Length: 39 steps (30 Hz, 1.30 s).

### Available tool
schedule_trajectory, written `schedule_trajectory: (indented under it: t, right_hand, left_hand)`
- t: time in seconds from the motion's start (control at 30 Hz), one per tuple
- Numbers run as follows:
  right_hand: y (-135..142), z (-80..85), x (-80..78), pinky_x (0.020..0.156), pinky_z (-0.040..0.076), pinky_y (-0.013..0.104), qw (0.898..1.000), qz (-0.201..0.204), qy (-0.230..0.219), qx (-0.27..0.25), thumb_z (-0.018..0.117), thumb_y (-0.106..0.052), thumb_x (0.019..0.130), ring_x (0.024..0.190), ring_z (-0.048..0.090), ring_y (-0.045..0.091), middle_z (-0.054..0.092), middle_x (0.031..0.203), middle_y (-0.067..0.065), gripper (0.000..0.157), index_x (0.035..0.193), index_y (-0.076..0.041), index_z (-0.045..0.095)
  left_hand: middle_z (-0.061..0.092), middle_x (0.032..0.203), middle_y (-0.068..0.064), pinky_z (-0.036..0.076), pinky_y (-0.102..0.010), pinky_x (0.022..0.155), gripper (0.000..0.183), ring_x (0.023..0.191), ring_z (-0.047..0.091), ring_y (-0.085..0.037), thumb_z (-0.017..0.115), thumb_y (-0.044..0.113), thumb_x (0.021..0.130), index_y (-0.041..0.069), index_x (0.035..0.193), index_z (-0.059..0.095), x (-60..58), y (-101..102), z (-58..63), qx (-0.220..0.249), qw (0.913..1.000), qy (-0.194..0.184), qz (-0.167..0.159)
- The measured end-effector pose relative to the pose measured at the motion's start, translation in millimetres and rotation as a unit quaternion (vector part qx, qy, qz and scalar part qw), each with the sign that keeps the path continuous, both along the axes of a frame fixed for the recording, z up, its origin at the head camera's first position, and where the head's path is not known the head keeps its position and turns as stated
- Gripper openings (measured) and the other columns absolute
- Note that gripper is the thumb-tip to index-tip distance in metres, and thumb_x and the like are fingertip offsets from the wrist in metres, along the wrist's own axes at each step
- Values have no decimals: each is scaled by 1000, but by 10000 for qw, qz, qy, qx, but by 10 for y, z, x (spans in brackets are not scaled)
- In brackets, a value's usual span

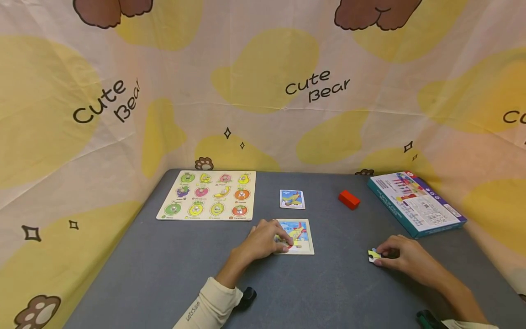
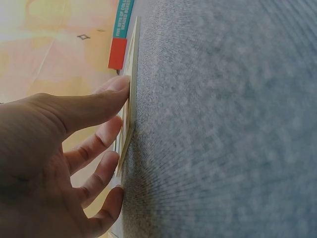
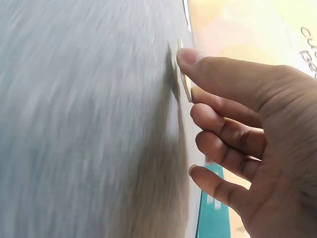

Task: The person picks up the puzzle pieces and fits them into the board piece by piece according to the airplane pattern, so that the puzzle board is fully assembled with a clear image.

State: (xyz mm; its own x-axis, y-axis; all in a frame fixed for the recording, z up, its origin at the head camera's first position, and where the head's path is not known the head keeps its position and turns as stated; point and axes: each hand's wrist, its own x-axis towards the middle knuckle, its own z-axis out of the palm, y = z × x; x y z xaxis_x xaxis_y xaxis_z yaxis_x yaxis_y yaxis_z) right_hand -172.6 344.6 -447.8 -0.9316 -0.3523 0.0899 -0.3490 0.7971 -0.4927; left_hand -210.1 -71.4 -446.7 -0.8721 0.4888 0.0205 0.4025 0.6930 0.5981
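My left hand point(image 1: 265, 240) rests on the left part of a small wooden jigsaw board point(image 1: 306, 248) with an airplane picture, covering some of it. In the left wrist view, its thumb point(image 2: 106, 101) touches the board face while the other fingers are loosely bent beside it. Off to the right, my right hand point(image 1: 404, 257) pinches a jigsaw piece point(image 1: 373, 255), yellow and white with a bit of blue, between thumb and forefinger. The right wrist view shows the piece point(image 3: 185, 82) edge-on, tilted close over the table, its remaining fingers loosely curled.
Behind the board lies an airplane picture card point(image 1: 292, 199). A fruit puzzle board point(image 1: 209, 195) is at the back left. A red block point(image 1: 349, 200) and a flat teal-sided box point(image 1: 419, 203) sit at the back right of the grey table point(image 1: 312, 292). Printed cloth point(image 1: 255, 82) walls surround it.
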Motion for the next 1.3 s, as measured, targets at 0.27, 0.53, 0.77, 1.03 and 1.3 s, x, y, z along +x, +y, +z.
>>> schedule_trajectory:
  t: [0.27, 0.53, 0.77, 1.03, 1.3]
  right_hand:
    - [-328, 27, -132, 71, 47, 25, 9985, 466, 136, -268, 89, -33, 86, 84, 53, 0, 62, 89, -14, 18, 96, -23, 79]
    - [-677, 6, -291, 73, 46, 25, 9957, 910, 147, -58, 88, -36, 87, 86, 52, 0, 61, 90, -15, 19, 96, -22, 78]
    - [-976, 37, -362, 77, 47, 27, 9938, 1106, 25, 55, 87, -37, 88, 89, 52, 4, 62, 94, -15, 19, 99, -24, 78]
    - [-1221, 60, -421, 80, 48, 29, 9918, 1273, -26, 106, 87, -37, 88, 92, 52, 7, 63, 96, -14, 19, 101, -25, 79]
    - [-1393, 50, -463, 81, 48, 30, 9901, 1402, -3, -10, 87, -35, 89, 92, 53, 7, 63, 95, -14, 20, 101, -22, 79]
  left_hand:
    - [65, 104, 8, 34, -41, 81, 11, 99, 47, -17, 85, 23, 91, 27, 101, 87, -6, -7, -7, 1, 10000, -50, -10]
    - [66, 104, 8, 34, -41, 80, 11, 100, 47, -17, 85, 22, 91, 27, 101, 87, -1, -4, 5, 35, 10000, -30, 0]
    - [65, 105, 9, 34, -42, 81, 11, 101, 47, -18, 85, 21, 90, 27, 100, 87, 9, 1, 2, 59, 10000, -13, 23]
    - [65, 105, 8, 33, -41, 80, 10, 100, 47, -17, 85, 22, 91, 28, 99, 87, 9, -9, -4, 38, 10000, -37, 12]
    - [65, 105, 7, 34, -41, 80, 10, 99, 47, -17, 85, 23, 91, 28, 100, 87, 3, -8, 0, 26, 10000, -49, -9]
